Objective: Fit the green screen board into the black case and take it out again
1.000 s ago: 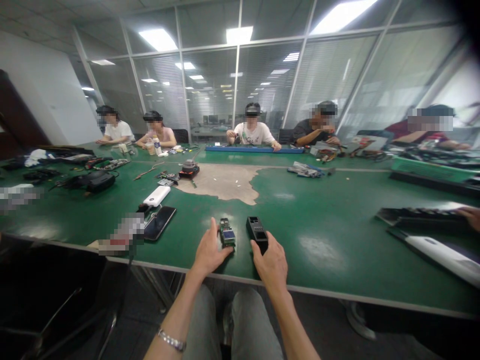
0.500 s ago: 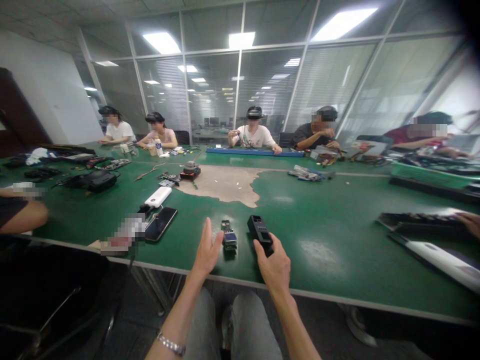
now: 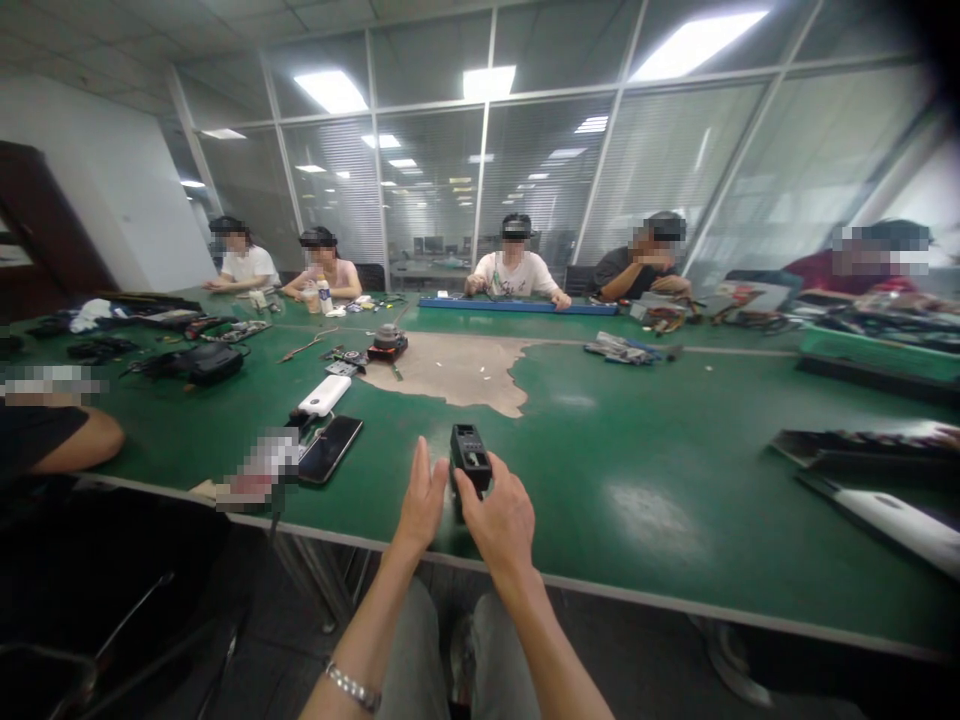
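My right hand (image 3: 504,505) grips a black plastic casing (image 3: 469,450) with cut-out openings along its upper face. The casing is above the spot by the table's near edge where a small circuit board lay, and that board is now hidden or cannot be told apart from it. Close on the casing's left side is my left hand (image 3: 424,500), fingers stretched out and thumb apart, holding nothing. Whether its fingertips touch the casing I cannot tell.
On the green table (image 3: 570,480), a dark phone (image 3: 331,449) and a white power bank (image 3: 325,396) lie to the left. A bare brown patch (image 3: 450,370) is ahead. White-and-black long parts (image 3: 889,515) lie at right. Several people sit around the table.
My right hand has carried the black casing left, over the circuit board, which no longer shows. My left hand stays open beside it. The view has shifted slightly.
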`<state>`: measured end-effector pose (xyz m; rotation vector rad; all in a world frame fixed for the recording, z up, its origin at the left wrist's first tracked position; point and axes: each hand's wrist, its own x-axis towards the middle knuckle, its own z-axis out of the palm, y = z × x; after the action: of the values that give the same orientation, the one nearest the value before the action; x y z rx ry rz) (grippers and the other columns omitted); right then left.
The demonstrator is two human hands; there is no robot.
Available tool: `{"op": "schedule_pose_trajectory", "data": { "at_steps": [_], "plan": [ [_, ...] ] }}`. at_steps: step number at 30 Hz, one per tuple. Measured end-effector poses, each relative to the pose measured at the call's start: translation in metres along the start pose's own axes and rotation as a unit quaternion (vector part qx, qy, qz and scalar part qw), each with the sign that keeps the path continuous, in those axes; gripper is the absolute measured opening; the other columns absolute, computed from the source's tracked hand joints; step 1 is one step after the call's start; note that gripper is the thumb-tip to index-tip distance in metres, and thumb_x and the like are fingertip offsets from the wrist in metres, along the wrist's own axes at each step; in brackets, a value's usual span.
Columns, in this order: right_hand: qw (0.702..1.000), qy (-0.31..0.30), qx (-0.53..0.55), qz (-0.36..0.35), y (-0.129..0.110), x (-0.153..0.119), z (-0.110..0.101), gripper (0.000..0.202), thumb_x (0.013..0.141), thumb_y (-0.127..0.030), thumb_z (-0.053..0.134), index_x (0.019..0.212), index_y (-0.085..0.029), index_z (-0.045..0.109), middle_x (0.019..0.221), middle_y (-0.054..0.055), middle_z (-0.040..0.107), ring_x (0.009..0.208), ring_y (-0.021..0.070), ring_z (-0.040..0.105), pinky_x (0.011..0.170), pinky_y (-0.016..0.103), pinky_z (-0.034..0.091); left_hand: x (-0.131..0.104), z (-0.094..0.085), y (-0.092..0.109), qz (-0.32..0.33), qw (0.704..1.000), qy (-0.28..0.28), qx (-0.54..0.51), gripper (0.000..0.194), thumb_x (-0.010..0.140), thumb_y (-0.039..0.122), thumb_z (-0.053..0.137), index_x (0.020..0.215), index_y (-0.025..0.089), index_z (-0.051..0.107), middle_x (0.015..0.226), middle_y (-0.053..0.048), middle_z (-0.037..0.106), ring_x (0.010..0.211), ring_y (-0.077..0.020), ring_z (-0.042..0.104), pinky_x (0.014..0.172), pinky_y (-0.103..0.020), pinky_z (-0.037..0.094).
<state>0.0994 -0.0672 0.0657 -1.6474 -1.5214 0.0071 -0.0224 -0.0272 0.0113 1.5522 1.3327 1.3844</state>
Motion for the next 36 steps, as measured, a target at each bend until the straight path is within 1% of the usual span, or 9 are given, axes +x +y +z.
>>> {"op": "schedule_pose_trajectory", "data": {
  "at_steps": [4, 7, 11, 15, 18, 21, 26, 31, 36],
  "plan": [
    [1.000, -0.012, -0.024, -0.005, 0.001, 0.001, 0.004, 0.042, 0.086, -0.045, 0.054, 0.117, -0.017, 0.059, 0.095, 0.011, 0.070, 0.088, 0.0254, 0.064, 0.077, 0.034, 0.043, -0.001, -0.001, 0.003, -0.002, 1.000, -0.008, 0.012, 0.076, 0.095, 0.064, 0.029, 0.154, 0.019, 0.011, 0.161, -0.009, 0.010, 0.148, -0.0226, 0.010, 0.121, -0.041, 0.012],
    [1.000, -0.018, -0.021, -0.009, 0.005, -0.001, 0.007, 0.042, 0.087, -0.046, 0.053, 0.118, -0.018, 0.059, 0.095, 0.010, 0.070, 0.086, 0.0251, 0.064, 0.075, 0.033, 0.042, -0.001, -0.003, 0.007, 0.000, 0.999, -0.019, 0.030, 0.075, 0.096, 0.063, 0.028, 0.154, 0.018, 0.010, 0.161, -0.008, 0.009, 0.148, -0.0213, 0.008, 0.121, -0.040, 0.009],
    [1.000, -0.022, -0.005, -0.011, 0.012, -0.009, 0.010, 0.042, 0.087, -0.043, 0.053, 0.121, -0.018, 0.057, 0.098, 0.010, 0.069, 0.088, 0.0253, 0.063, 0.077, 0.034, 0.043, -0.002, -0.003, 0.011, 0.012, 0.997, -0.037, 0.062, 0.077, 0.096, 0.063, 0.030, 0.153, 0.015, 0.011, 0.160, -0.012, 0.014, 0.147, -0.0217, 0.012, 0.120, -0.039, 0.011],
    [0.999, -0.023, 0.019, -0.021, 0.017, -0.012, 0.014, 0.044, 0.088, -0.046, 0.052, 0.121, -0.018, 0.056, 0.103, 0.011, 0.068, 0.094, 0.0265, 0.062, 0.081, 0.036, 0.044, -0.003, -0.003, 0.012, 0.015, 0.996, -0.047, 0.076, 0.076, 0.096, 0.062, 0.030, 0.153, 0.015, 0.012, 0.158, -0.013, 0.023, 0.146, -0.0230, 0.021, 0.119, -0.039, 0.017],
    [0.998, -0.017, 0.051, -0.030, 0.021, -0.013, 0.020, 0.051, 0.089, -0.049, 0.050, 0.127, -0.015, 0.052, 0.113, 0.014, 0.066, 0.101, 0.0272, 0.061, 0.086, 0.038, 0.045, -0.004, -0.004, 0.012, 0.015, 0.994, -0.054, 0.088, 0.077, 0.096, 0.062, 0.030, 0.153, 0.014, 0.011, 0.157, -0.014, 0.026, 0.145, -0.0242, 0.025, 0.118, -0.040, 0.020],
    [0.996, -0.010, 0.075, -0.037, 0.025, -0.014, 0.026, 0.055, 0.090, -0.049, 0.049, 0.132, -0.013, 0.048, 0.120, 0.016, 0.063, 0.106, 0.0266, 0.060, 0.091, 0.040, 0.045, -0.004, -0.003, 0.012, 0.015, 0.993, -0.056, 0.100, 0.077, 0.096, 0.062, 0.029, 0.153, 0.013, 0.014, 0.156, -0.015, 0.027, 0.144, -0.0249, 0.025, 0.118, -0.040, 0.019],
    [0.994, -0.007, 0.094, -0.055, 0.028, -0.018, 0.031, 0.056, 0.092, -0.047, 0.047, 0.135, -0.012, 0.046, 0.123, 0.018, 0.060, 0.108, 0.0277, 0.059, 0.093, 0.044, 0.045, -0.002, -0.002, 0.009, 0.010, 0.994, -0.047, 0.093, 0.078, 0.095, 0.064, 0.028, 0.153, 0.013, 0.015, 0.157, -0.014, 0.024, 0.145, -0.0239, 0.023, 0.119, -0.040, 0.017],
    [0.992, -0.008, 0.100, -0.073, 0.026, -0.019, 0.033, 0.067, 0.092, -0.046, 0.047, 0.145, -0.009, 0.032, 0.133, 0.021, 0.053, 0.117, 0.0309, 0.053, 0.095, 0.047, 0.044, -0.003, -0.003, 0.010, 0.013, 0.994, -0.047, 0.094, 0.078, 0.095, 0.064, 0.029, 0.152, 0.013, 0.017, 0.157, -0.014, 0.025, 0.145, -0.0237, 0.023, 0.119, -0.039, 0.017],
    [0.988, -0.010, 0.124, -0.095, 0.026, -0.020, 0.034, 0.058, 0.095, -0.040, 0.042, 0.146, -0.013, 0.032, 0.134, 0.019, 0.053, 0.119, 0.0291, 0.052, 0.097, 0.049, 0.043, -0.005, -0.004, 0.013, 0.023, 0.991, -0.051, 0.121, 0.077, 0.094, 0.064, 0.031, 0.152, 0.014, 0.021, 0.156, -0.013, 0.027, 0.145, -0.0246, 0.025, 0.118, -0.041, 0.019]
  ]
}}
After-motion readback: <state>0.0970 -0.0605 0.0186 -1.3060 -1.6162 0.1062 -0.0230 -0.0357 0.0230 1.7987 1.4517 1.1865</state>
